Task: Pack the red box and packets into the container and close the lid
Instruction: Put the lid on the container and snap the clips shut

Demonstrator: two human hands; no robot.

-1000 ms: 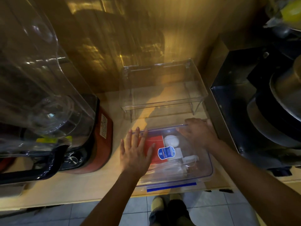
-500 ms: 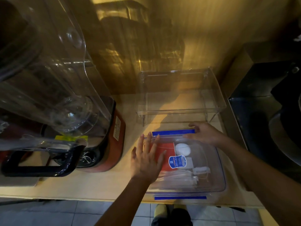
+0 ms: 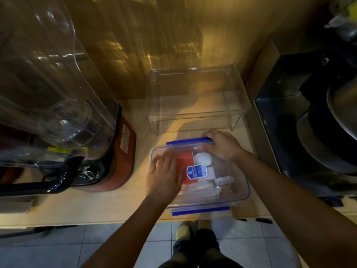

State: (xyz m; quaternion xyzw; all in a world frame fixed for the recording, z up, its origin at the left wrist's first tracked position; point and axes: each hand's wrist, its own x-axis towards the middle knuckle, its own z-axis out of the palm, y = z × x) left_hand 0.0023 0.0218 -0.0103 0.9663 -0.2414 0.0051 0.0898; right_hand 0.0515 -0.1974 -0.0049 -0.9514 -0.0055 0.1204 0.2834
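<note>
- The clear container (image 3: 200, 176) sits at the near edge of the table (image 3: 96, 206), around 6 o'clock in view, lid (image 3: 228, 171) already lying on top.
- Red box (image 3: 186, 167) is inside, on the 9 o'clock side; clear packets (image 3: 201, 190) lie along the 6 o'clock wall, a white oval thing (image 3: 202, 159) toward 12.
- Left hand (image 3: 164, 176) lies flat on the lid's 9 o'clock side, fingers spread (a bit blurry), pinching nothing.
- Right hand (image 3: 222, 145) is at the 1 o'clock corner, fingers curled over the blue far latch (image 3: 188, 141); can't tell how tight the grip is.
- Blue near latch (image 3: 201, 210) sticks out flat at 6 o'clock.
- A blender (image 3: 63, 117) stands at 9 o'clock, a clear acrylic riser (image 3: 197, 97) at 12.
</note>
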